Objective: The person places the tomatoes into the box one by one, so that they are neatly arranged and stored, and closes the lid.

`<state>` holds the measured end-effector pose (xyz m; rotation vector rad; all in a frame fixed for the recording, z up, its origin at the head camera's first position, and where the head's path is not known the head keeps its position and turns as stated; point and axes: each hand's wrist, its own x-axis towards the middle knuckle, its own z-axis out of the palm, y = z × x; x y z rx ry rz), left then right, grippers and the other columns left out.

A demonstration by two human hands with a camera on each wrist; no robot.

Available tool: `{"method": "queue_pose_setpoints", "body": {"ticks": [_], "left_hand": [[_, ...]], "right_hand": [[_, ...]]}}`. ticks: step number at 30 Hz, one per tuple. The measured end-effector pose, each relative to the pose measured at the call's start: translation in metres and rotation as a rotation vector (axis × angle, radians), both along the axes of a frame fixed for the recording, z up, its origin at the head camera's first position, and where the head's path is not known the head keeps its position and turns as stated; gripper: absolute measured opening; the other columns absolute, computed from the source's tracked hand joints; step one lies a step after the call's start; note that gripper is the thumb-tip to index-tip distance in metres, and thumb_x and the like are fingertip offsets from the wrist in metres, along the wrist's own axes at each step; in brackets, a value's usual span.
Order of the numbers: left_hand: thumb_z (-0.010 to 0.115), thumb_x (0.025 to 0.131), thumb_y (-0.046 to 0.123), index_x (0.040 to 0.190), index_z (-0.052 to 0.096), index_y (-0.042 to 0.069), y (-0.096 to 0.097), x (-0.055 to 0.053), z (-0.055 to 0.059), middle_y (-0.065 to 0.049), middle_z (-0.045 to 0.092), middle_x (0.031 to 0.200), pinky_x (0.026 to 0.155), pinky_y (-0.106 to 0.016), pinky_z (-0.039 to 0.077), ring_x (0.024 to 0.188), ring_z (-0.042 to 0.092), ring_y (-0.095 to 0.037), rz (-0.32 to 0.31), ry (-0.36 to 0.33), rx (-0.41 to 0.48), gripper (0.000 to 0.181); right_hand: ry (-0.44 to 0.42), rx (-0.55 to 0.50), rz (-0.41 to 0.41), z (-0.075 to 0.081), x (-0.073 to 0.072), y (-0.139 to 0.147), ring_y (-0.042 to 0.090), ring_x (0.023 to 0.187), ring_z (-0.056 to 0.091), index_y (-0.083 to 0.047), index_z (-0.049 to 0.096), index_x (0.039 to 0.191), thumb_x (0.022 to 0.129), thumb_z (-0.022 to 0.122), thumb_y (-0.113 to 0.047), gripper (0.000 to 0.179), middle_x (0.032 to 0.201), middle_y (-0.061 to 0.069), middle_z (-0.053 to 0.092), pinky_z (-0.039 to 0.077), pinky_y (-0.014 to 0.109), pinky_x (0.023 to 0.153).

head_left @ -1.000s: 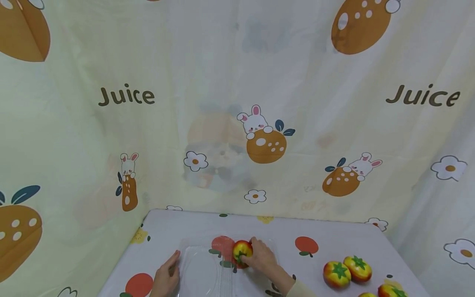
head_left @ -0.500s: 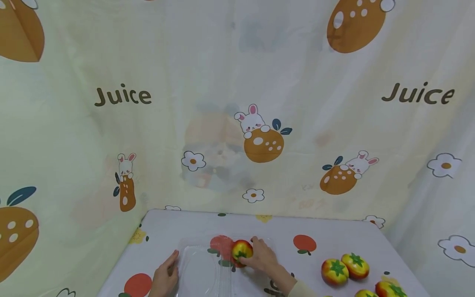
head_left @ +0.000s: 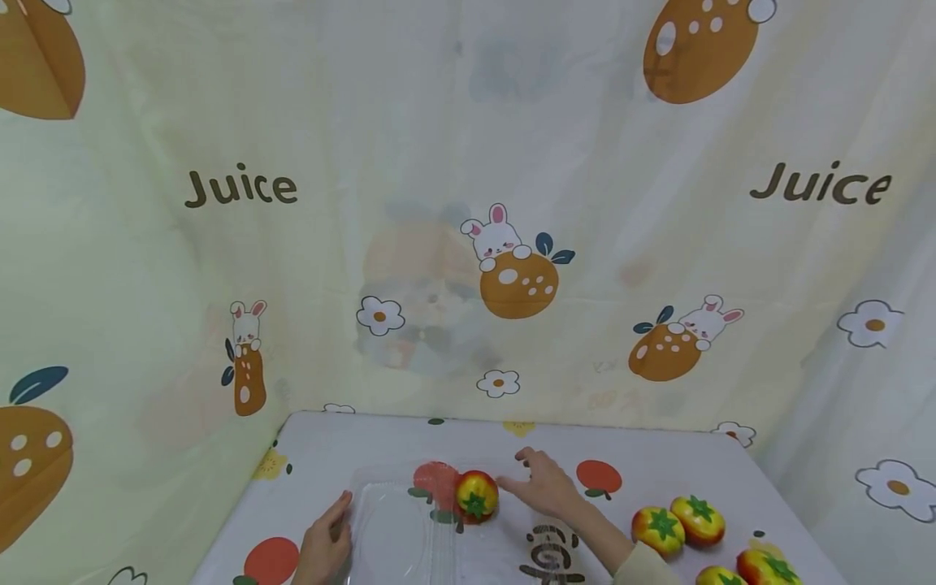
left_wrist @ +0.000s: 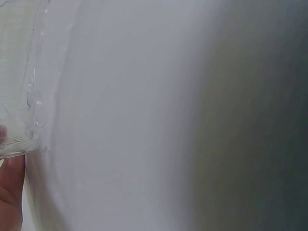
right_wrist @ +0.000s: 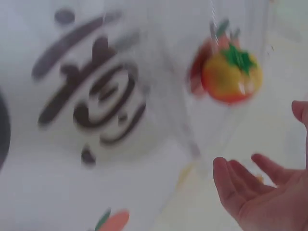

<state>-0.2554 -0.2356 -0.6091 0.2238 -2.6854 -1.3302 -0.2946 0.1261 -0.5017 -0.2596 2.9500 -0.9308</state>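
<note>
A clear plastic clamshell box (head_left: 391,532) lies opened out on the table in the head view. My left hand (head_left: 324,540) holds its left edge; in the left wrist view the box's corner (left_wrist: 19,72) sits between a finger seen through the plastic and the rest of the hand (left_wrist: 10,192). One red-and-yellow persimmon-like fruit (head_left: 477,496) with a green leafy top rests in the right half of the box. Just right of it, and apart from it, is my right hand (head_left: 544,483), fingers spread and holding nothing. The right wrist view has the same fruit (right_wrist: 231,77) beyond the fingers (right_wrist: 264,192).
Several more such fruits (head_left: 658,530) lie at the table's right, partly cut off by the lower frame edge. A white cloth (head_left: 643,455) with fruit prints covers the table. Printed curtains (head_left: 431,122) hang behind and at both sides.
My right hand has let go of the fruit and moved right and slightly up, its fingers opening. The fruit stays in the box. My left hand keeps its place on the edge.
</note>
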Motion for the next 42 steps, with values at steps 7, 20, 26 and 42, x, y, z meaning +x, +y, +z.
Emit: {"method": "queue_pose_setpoints", "body": {"ticks": [7,20,26,42], "left_hand": [[0.055,0.088,-0.006,0.140,0.049,-0.004,0.003,0.000,0.000,-0.022,0.043,0.147,0.100,-0.052,0.047,0.131,0.047,-0.042,0.003,0.005,-0.007,0.053],[0.055,0.088,-0.005,0.141,0.046,-0.006,0.001,0.002,0.001,-0.021,0.042,0.148,0.105,-0.054,0.042,0.134,0.043,-0.041,0.006,-0.009,0.008,0.054],[0.055,0.088,-0.006,0.141,0.047,-0.006,0.001,0.002,-0.001,-0.022,0.043,0.147,0.105,-0.054,0.043,0.133,0.044,-0.042,0.007,0.012,0.004,0.053],[0.053,0.089,-0.005,0.144,0.044,-0.002,-0.002,0.003,-0.005,-0.018,0.040,0.150,0.109,-0.054,0.038,0.136,0.041,-0.040,-0.011,0.027,-0.011,0.055]], "right_hand": [[-0.017,-0.033,0.109,0.006,0.008,0.066,0.036,0.098,0.064,-0.001,0.064,0.108,0.089,0.069,-0.022,0.029,0.104,0.013,0.067,0.055,0.052,0.085],[-0.232,0.024,0.207,-0.053,0.012,0.143,0.030,0.094,0.061,-0.003,0.065,0.111,0.089,0.068,-0.037,0.040,0.104,0.011,0.066,0.055,0.054,0.085],[-0.354,-0.108,0.265,-0.108,-0.009,0.174,0.026,0.092,0.063,-0.010,0.066,0.110,0.087,0.069,-0.049,0.045,0.104,0.003,0.066,0.056,0.052,0.081],[-0.505,-0.176,0.080,-0.019,0.076,0.157,0.023,0.091,0.058,-0.001,0.061,0.122,0.093,0.065,-0.038,0.047,0.110,0.007,0.065,0.057,0.047,0.085]]}}
